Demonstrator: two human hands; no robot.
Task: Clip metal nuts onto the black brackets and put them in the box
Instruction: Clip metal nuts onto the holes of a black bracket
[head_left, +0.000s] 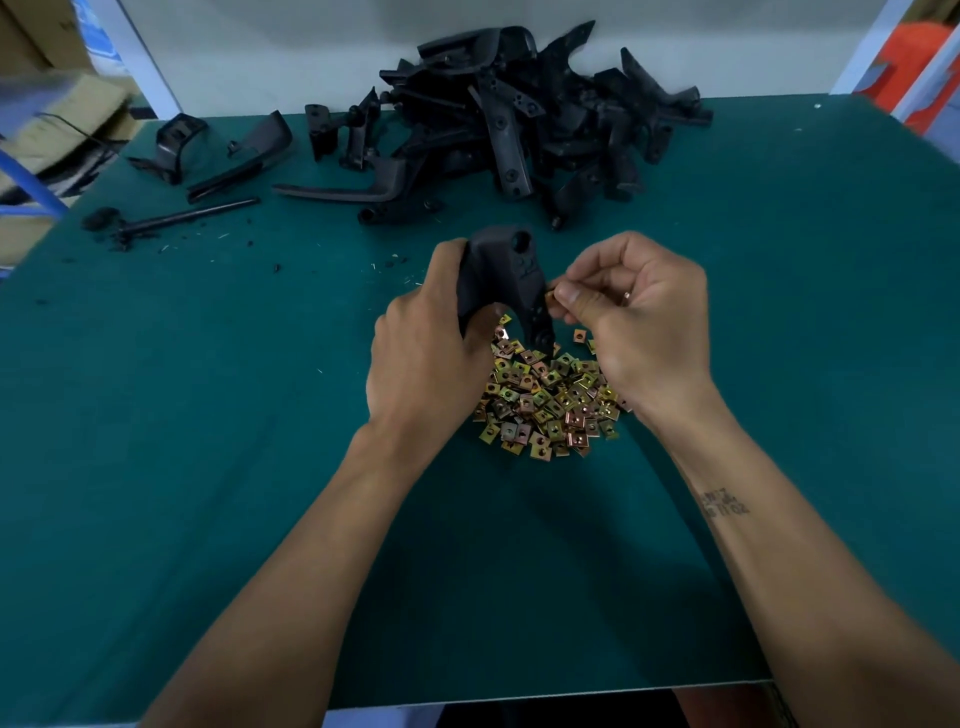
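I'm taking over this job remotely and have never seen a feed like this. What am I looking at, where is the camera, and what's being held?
There is no machine: these are a person's two bare hands, filmed by one camera on their head, looking down at a green table. The left hand grips a black bracket. The right hand pinches a small metal nut against the bracket's edge. Below lies a pile of loose nuts; at the back, a heap of brackets. No box is clearly in view.

Blurred dark tattoo lettering on the right forearm (723, 503), possibly digits, not legible
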